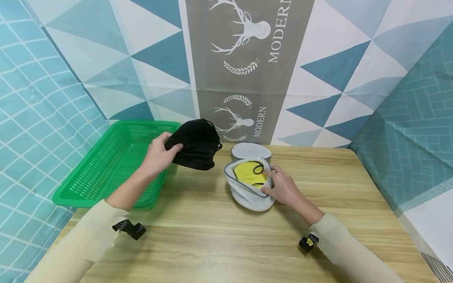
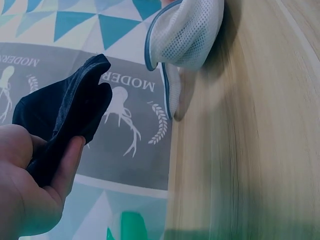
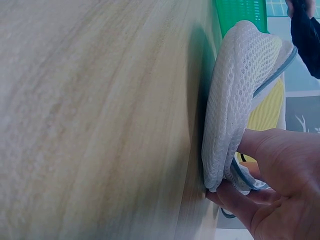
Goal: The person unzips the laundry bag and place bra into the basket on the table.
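My left hand (image 1: 158, 156) pinches a black cloth face mask (image 1: 195, 145) between thumb and fingers, above the table between the basket and the bag. Thin black ear loops show at the mask's right side. In the left wrist view the mask (image 2: 67, 110) appears folded, its edge toward the camera. A white mesh laundry bag (image 1: 249, 198) with grey trim sits on the table, its round lid (image 1: 250, 151) flipped back. Inside lies a yellow face mask (image 1: 247, 173) with black ear loops. My right hand (image 1: 283, 188) grips the bag's right rim; the right wrist view shows the mesh (image 3: 225, 110) between thumb and fingers.
A green plastic basket (image 1: 76, 173) with slotted walls stands at the left of the wooden table (image 1: 226, 251). Patterned cloth (image 1: 244, 78) rises behind the table's back edge. Tiled-pattern cloth (image 1: 32, 118) hangs at the left, and teal cloth (image 1: 417, 129) at the right.
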The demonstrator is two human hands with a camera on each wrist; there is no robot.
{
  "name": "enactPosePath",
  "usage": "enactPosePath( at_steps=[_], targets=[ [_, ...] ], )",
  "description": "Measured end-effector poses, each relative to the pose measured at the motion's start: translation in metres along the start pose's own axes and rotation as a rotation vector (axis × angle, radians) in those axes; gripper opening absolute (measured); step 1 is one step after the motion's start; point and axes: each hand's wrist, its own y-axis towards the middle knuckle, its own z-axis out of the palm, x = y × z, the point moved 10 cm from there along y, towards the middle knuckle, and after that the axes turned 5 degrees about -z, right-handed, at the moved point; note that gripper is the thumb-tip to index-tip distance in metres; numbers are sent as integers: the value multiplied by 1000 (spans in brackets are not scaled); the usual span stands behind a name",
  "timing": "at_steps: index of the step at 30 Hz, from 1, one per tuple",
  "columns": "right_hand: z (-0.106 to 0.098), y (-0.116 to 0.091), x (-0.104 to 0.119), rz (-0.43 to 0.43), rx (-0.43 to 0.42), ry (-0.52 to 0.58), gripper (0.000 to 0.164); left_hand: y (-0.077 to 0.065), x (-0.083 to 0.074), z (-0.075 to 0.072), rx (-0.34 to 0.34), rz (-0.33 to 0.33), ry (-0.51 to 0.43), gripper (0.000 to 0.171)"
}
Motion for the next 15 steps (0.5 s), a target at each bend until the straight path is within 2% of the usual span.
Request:
enactPosePath(
  at_steps=[4, 10, 15],
  targets=[
    [-1, -1, 0, -8, -18, 12, 67, -2, 8, -8, 2, -20, -6, 39],
    [-13, -4, 16, -30, -20, 25, 66, -5, 19, -20, -21, -50, 3, 40],
    [-22, -6, 27, -2, -6, 58, 63, -8, 25, -28, -15, -69, -9, 41]
  ],
)
